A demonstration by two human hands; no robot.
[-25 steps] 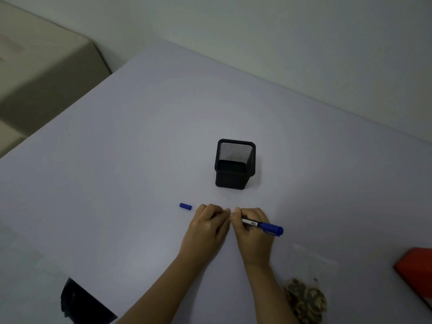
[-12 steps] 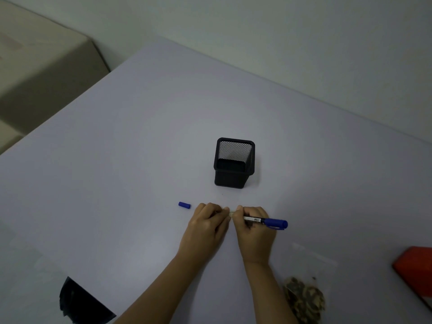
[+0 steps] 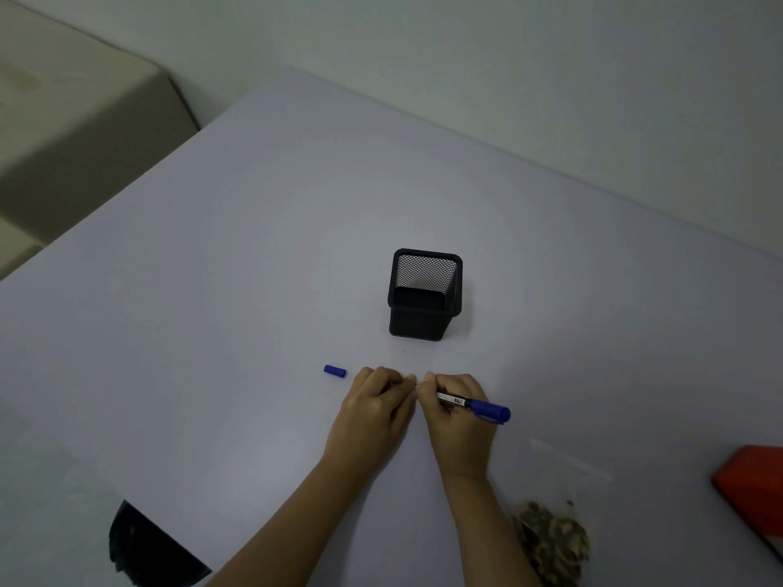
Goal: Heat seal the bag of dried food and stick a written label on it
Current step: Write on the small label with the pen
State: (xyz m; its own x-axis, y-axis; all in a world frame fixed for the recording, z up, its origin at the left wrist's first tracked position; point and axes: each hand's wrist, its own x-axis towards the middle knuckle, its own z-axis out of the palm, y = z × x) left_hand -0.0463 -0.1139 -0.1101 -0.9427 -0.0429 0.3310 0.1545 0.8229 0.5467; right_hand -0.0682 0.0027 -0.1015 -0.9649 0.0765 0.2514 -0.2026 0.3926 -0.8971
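Blue pen [image 3: 487, 409] sits in the right hand [image 3: 459, 417], fingers curled tight round it. Left hand [image 3: 373, 406] fingers curl too; I cannot tell what they hold. The food bag [image 3: 555, 538] lies by the right wrist.

A clear plastic bag of brown dried food [image 3: 555, 531] lies flat on the worktop [image 3: 254, 290], lower right. A white-barrelled blue marker pen [image 3: 474, 405] sits nearly level in the right hand [image 3: 459, 417], lower centre; its small blue cap [image 3: 334, 370] lies further left.

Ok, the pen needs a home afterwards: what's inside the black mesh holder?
Nothing shows in the mesh holder: far wall and dark floor look bare. Its near wall hides the floor's front edge.
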